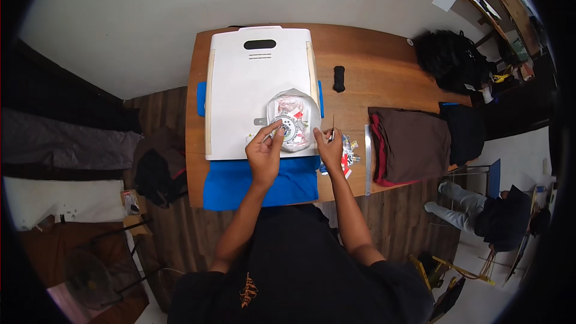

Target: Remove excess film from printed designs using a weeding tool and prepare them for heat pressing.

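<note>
My left hand pinches a round printed transfer or sticker between thumb and fingers; it bears writing and a dark emblem. Behind the round piece sits a whitish container or bag with crumpled clear film and red-and-white scraps inside. At its right side is my right hand, closed around a slim pointed tool, perhaps a small cutter. The right thumb is close to the container's rim; whether it touches cannot be told. Under the container lies a white machine with a dark oval slot.
Blue fabric sticks out from under the machine. To the right on the wooden table are printed pieces, a steel ruler, folded brown clothing, a black bundle and a black backpack. Another person is at far right.
</note>
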Action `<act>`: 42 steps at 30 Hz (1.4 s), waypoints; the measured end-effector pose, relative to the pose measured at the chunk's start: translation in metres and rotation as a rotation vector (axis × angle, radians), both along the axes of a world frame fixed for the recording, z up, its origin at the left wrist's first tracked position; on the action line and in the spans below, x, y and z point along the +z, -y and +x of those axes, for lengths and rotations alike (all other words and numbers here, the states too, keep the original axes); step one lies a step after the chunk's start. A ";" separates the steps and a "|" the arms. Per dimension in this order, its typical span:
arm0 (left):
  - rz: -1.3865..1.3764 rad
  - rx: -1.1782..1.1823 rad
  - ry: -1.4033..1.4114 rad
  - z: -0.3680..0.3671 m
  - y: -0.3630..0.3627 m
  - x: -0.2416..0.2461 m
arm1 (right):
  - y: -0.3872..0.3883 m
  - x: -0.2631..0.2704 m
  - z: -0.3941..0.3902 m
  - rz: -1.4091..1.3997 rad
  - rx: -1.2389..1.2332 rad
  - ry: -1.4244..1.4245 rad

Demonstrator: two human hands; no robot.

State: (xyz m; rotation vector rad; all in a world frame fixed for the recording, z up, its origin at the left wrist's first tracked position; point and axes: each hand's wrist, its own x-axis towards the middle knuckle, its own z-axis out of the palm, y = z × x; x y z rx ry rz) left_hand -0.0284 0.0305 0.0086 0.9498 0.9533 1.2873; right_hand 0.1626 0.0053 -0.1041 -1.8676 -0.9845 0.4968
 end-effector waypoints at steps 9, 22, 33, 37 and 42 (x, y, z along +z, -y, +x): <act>0.081 0.051 0.022 -0.019 -0.006 0.020 | 0.007 -0.024 -0.020 -0.057 0.144 0.055; 0.103 0.010 0.030 -0.031 -0.012 0.035 | 0.025 0.105 -0.048 0.091 0.259 -0.431; 0.173 0.040 0.013 -0.025 -0.008 0.050 | 0.025 0.131 -0.082 0.216 0.695 -0.844; 0.211 0.029 0.039 -0.026 -0.005 0.051 | 0.029 0.126 -0.084 0.231 0.689 -0.953; 0.195 0.024 0.040 -0.029 -0.005 0.047 | 0.030 0.131 -0.079 0.205 0.701 -0.977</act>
